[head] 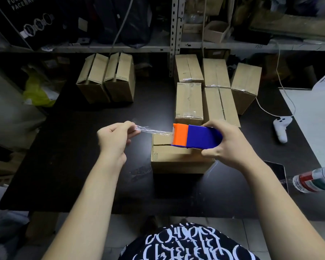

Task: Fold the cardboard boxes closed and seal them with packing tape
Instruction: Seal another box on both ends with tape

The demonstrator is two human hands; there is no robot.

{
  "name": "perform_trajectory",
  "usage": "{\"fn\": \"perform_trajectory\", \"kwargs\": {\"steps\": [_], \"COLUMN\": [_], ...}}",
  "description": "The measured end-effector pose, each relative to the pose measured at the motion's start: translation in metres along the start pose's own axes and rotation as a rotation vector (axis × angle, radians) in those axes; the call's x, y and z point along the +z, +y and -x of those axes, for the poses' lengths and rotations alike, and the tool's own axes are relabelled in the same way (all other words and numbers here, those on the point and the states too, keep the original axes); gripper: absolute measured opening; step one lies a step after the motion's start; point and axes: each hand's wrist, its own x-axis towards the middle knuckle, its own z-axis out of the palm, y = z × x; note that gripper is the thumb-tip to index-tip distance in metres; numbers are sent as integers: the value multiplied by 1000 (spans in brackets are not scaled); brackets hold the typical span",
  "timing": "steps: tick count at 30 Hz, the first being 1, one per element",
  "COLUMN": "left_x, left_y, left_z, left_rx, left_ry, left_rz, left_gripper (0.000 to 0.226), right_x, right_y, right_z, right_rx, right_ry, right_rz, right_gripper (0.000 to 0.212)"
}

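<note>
A cardboard box point(178, 158) with its flaps folded down sits on the black table point(73, 166) in front of me. Above its right half, my right hand point(225, 145) grips a blue and orange tape dispenser point(197, 136). A strip of clear packing tape point(154, 130) stretches left from the dispenser's orange end. My left hand point(116, 137) pinches the free end of that strip, left of the box and above the table.
Two boxes with unsealed flaps point(107, 79) stand at the back left. Several taped boxes point(214, 87) are grouped at the back right. A white controller point(281, 128) with a cable lies at the right, and a plastic bottle point(315, 181) at the right edge. Shelving runs behind.
</note>
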Motion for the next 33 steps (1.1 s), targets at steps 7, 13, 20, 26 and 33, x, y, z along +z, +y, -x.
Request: {"fn": "perform_trajectory", "kwargs": {"steps": [7,13,20,26,33], "left_x": [10,9,-1,-17,-17], "left_y": [-9,-20,-11,-5,1], "left_z": [-16,-34,-45,-38,5], "left_rx": [-288,-101,-21,6,259], "left_ry": [80,151,102,-23,-736], "left_rz": [-8,-510,-805,-886,-268], "left_gripper": [16,13,28,37,47], "right_x": [9,18,38,33,9], "right_y": [2,-4,-5,-5,-11], "right_z": [4,6,12,14,13], "right_rx": [-24,-92,-303,-325,-193], "right_ry": [19,48,287,284,428], "right_rz": [35,120,292,118,-298], "right_gripper": [65,68,57,59,66]}}
